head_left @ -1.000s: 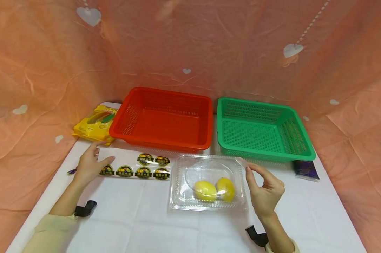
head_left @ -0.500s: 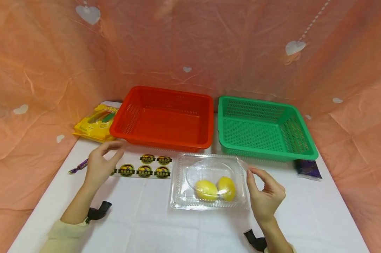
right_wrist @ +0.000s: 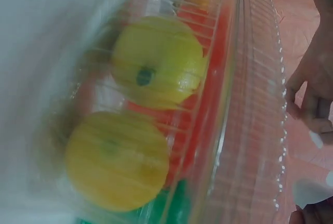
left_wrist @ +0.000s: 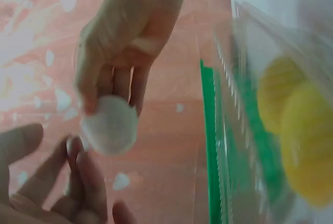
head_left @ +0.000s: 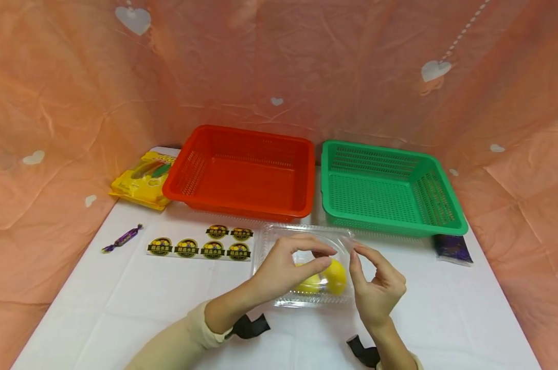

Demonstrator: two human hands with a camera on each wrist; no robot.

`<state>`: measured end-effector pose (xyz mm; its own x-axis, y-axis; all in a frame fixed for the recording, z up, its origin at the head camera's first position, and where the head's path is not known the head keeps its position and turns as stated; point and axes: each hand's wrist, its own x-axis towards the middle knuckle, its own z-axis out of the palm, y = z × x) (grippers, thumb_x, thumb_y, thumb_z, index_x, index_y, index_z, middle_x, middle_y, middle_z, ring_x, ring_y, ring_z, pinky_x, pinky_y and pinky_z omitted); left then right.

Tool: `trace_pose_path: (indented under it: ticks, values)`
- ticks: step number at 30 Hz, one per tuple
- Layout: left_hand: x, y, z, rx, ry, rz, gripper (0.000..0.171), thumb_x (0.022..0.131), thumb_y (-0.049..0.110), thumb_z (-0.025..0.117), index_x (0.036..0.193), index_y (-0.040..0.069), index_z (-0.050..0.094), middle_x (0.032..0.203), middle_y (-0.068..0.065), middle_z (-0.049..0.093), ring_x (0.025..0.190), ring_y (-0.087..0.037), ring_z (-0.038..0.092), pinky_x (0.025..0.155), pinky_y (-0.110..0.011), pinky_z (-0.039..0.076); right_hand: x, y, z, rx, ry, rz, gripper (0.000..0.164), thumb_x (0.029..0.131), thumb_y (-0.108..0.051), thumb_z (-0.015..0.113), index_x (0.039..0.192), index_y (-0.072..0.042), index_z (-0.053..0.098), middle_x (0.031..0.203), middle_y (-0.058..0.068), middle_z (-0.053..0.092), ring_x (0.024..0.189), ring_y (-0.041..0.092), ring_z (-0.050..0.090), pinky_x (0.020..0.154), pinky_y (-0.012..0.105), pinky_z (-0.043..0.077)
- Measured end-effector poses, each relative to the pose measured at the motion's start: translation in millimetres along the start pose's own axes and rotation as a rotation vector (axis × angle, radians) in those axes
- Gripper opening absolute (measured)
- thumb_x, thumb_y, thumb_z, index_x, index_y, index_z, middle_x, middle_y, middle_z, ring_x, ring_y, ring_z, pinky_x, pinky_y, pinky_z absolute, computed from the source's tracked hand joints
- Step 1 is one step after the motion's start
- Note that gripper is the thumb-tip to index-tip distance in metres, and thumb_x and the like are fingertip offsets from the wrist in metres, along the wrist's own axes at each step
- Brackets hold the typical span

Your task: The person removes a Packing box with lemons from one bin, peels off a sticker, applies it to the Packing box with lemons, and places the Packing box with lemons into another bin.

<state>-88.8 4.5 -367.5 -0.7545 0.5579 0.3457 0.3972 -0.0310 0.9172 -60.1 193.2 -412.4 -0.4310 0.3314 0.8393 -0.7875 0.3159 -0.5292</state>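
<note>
On my feed, the right hand (head_left: 379, 293) pinches one round whitish sticker (left_wrist: 110, 125) between thumb and fingertips, near the right edge of the clear plastic clamshell box (head_left: 316, 298). The left hand (head_left: 281, 270) is over that box, its thumb and fingers curved but parted, gripping nothing. My left wrist view shows its fingertips near the sticker.

Inside the box I count two lemons (head_left: 336, 276), side by side; from the head view the left hand partly covers one. The left forearm slants in from the box's front left, with a pale sleeve (head_left: 181, 334) on it; the right forearm comes up from its front right.

Just left of the box I have one white sheet (head_left: 179, 236) bearing six round printed stickers (head_left: 213, 250), and farther left, one purple wrapped candy (head_left: 123, 238). Two baskets stand behind the box: the red basket (head_left: 255, 177) back left, the green basket (head_left: 371, 198) back right. One yellow packet (head_left: 144, 180) lies far back left, one dark purple packet (head_left: 452, 249) well off to the right.
</note>
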Motion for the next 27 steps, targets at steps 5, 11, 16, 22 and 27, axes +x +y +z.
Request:
trace_pose_path:
  ticks: [5, 11, 16, 22, 27]
  values:
    - [5.2, -3.4, 10.0, -0.008, 0.061, -0.024, 0.018, 0.092, 0.013, 0.071, 0.107, 0.004, 0.076, 0.088, 0.0, 0.068, 0.085, -0.012, 0.055, 0.077, -0.026, 0.046, 0, -1, 3, 0.02, -0.035, -0.031, 0.007, 0.078, 0.018, 0.064, 0.082, 0.024, 0.063, 0.093, 0.015, 0.075, 0.091, 0.018, 0.073, 0.085, 0.025, 0.056]
    - [4.5, -9.6, 10.9, -0.027, 0.111, -0.049, 0.016, 0.091, 0.015, 0.073, 0.101, 0.003, 0.078, 0.088, 0.0, 0.072, 0.08, -0.012, 0.054, 0.072, -0.025, 0.044, -2, -5, 10, 0.061, -0.128, -0.076, 0.01, 0.083, 0.013, 0.066, 0.083, 0.023, 0.063, 0.098, 0.023, 0.073, 0.096, 0.023, 0.072, 0.087, 0.026, 0.056]
    - [3.0, -11.4, 10.4, -0.043, 0.151, -0.065, 0.013, 0.09, 0.016, 0.075, 0.096, 0.005, 0.079, 0.087, 0.0, 0.073, 0.079, -0.012, 0.056, 0.072, -0.026, 0.046, -1, -9, 17, 0.044, -0.212, -0.155, 0.02, 0.09, 0.001, 0.067, 0.086, 0.02, 0.067, 0.099, 0.032, 0.068, 0.101, 0.022, 0.07, 0.086, 0.022, 0.055]
    - [1.4, -11.6, 7.6, -0.079, 0.172, -0.117, 0.014, 0.088, 0.017, 0.076, 0.093, 0.004, 0.078, 0.088, -0.001, 0.074, 0.085, -0.015, 0.061, 0.077, -0.031, 0.05, 4, -12, 23, 0.008, -0.237, -0.23, 0.023, 0.092, -0.01, 0.072, 0.091, 0.014, 0.071, 0.111, 0.034, 0.064, 0.112, 0.032, 0.063, 0.1, 0.033, 0.049]
    - [-0.5, -15.4, 2.5, -0.073, 0.182, -0.152, 0.012, 0.089, 0.012, 0.073, 0.095, 0.003, 0.078, 0.091, -0.004, 0.075, 0.09, -0.015, 0.064, 0.088, -0.038, 0.048, 4, -9, 21, -0.022, -0.272, -0.226, 0.028, 0.091, -0.018, 0.075, 0.093, 0.009, 0.073, 0.118, 0.035, 0.06, 0.119, 0.036, 0.056, 0.107, 0.039, 0.042]
